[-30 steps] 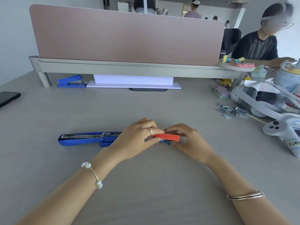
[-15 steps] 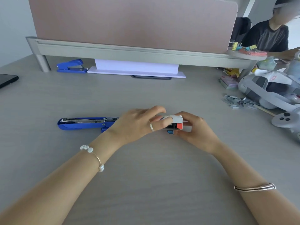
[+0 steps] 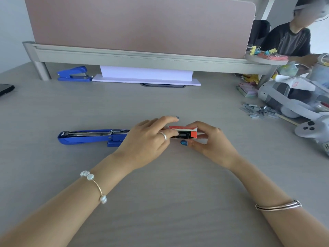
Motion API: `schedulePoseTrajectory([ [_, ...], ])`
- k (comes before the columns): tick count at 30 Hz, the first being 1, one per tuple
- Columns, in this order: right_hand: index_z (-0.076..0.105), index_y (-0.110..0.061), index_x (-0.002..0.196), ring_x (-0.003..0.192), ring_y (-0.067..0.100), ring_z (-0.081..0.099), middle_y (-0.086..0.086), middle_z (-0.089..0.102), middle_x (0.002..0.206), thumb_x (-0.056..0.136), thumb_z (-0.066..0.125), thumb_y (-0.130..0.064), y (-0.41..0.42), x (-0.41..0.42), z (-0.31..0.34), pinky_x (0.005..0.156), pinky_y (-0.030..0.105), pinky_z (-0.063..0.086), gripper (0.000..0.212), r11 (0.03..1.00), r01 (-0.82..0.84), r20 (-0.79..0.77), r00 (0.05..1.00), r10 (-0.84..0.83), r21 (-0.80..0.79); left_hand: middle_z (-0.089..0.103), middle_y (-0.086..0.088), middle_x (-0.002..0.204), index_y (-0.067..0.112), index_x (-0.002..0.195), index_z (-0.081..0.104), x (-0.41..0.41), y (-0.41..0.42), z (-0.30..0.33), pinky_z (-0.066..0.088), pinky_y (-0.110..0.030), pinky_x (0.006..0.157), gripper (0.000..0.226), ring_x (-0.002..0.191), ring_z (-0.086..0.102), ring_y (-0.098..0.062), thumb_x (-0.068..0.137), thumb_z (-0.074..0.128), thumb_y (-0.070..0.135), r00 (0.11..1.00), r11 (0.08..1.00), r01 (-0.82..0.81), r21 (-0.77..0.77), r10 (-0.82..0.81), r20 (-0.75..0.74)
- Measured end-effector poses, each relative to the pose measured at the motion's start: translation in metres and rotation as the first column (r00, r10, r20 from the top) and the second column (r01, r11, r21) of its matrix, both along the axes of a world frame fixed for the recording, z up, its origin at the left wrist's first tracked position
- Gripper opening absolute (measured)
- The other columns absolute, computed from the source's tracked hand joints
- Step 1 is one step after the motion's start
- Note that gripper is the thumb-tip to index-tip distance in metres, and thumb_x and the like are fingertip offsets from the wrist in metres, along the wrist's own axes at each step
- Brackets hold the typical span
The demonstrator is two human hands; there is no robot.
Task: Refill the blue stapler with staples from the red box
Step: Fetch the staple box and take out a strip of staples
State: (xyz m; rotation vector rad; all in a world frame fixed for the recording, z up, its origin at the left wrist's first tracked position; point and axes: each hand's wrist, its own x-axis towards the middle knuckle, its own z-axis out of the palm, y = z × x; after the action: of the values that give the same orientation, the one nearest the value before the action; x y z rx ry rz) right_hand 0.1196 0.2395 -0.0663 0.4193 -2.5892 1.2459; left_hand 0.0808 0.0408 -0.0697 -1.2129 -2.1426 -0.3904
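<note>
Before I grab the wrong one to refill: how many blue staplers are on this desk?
2. One blue stapler lies opened flat mid-desk, just left of the left hand. A second blue stapler sits closed at the back left, under the divider shelf. The clutter at right may hide others.

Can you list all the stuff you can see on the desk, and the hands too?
Open stapler: one, blue, lying opened flat left of the hands.
Staple box: one, red, open, between both hands.
Closed stapler: one, blue, far left under the shelf.
Paper stack: one, white, under the shelf.
Phone: one, black, left edge.
Loose staples: a pile, silver, right side.
Headset: one, grey and white, far right.
Controller: one, white, right edge.
Divider: one, pink, at the back.
Left hand: fingers at the box's open end.
Right hand: grip on the box.
</note>
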Motion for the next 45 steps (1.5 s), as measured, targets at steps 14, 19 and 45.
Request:
schedulePoseTrajectory([
  [14,0.063,-0.015,0.093,0.089,0.005,0.060,-0.001,0.067,0.093,0.075,0.067,-0.003,-0.003,0.003,0.000,0.083,0.014,0.048,0.022,0.998,-0.018,-0.031,0.999,0.020,0.052,0.047,-0.002,0.137,0.025,0.106,0.069,0.015,0.014,-0.006,0.039,-0.038,0.092,0.040,0.122,0.031,-0.017,0.087,0.040,0.043,0.958,0.997,-0.079,-0.016,0.080,0.275],
  [19,0.063,-0.015,0.093,0.090,0.007,0.061,0.000,0.067,0.093,0.075,0.069,-0.006,-0.003,0.002,-0.001,0.084,0.020,0.050,0.021,0.999,-0.013,-0.029,0.999,0.014,0.051,0.052,-0.003,0.132,0.021,0.099,0.072,0.014,0.015,-0.007,0.043,-0.040,0.091,0.038,0.121,0.032,-0.018,0.085,0.041,0.039,0.955,0.995,-0.101,-0.002,0.098,0.280],
  [45,0.064,-0.018,0.092,0.089,0.008,0.061,-0.002,0.069,0.093,0.074,0.073,-0.014,0.008,-0.003,-0.001,0.079,0.014,0.048,0.020,0.994,0.113,-0.026,0.993,-0.113,-0.006,0.075,0.009,0.093,0.019,0.083,0.072,0.016,-0.005,0.039,0.048,-0.025,0.088,0.013,0.094,0.066,-0.004,0.072,0.072,0.026,0.625,0.765,-0.203,0.611,-0.379,0.682],
])
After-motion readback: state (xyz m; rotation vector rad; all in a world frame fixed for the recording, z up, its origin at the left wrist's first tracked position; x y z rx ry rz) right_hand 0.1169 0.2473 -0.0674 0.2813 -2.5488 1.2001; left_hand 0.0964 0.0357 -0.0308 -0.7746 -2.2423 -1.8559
